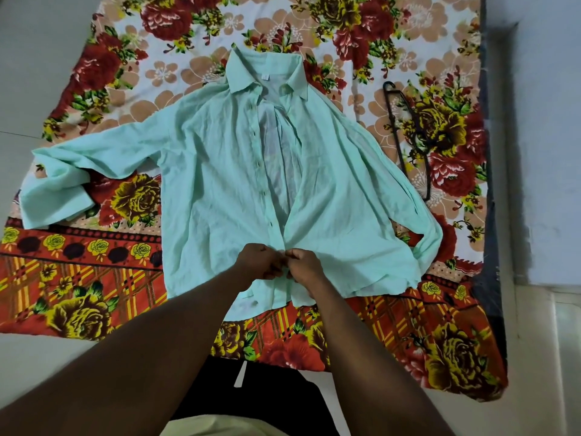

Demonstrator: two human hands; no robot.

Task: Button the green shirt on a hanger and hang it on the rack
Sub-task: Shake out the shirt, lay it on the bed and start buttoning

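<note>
A black hanger (396, 136) lies flat on the floral bedsheet (94, 309), to the right of the green shirt (213, 171) and just beside its right sleeve, with its hook pointing away from the person. Nothing lies between the hanger and the shirt, and nothing rests on top of the shirt except the hands. The shirt lies face up in the middle of the sheet, collar at the far end and hem towards the person. Its front gapes open from the collar down and narrows to the point where the hands meet. The left sleeve stretches out to the side with its cuff turned back, and the right sleeve runs down along the body. The left hand (257, 261) and right hand (303, 265) sit knuckle to knuckle near the hem, fingers curled, each pinching an edge of the shirt's front; whether a button is between them cannot be told. The sheet, red, orange and yellow flowers on white, covers a dark blue mattress (485, 278) that rests on a pale floor (31, 357).
</note>
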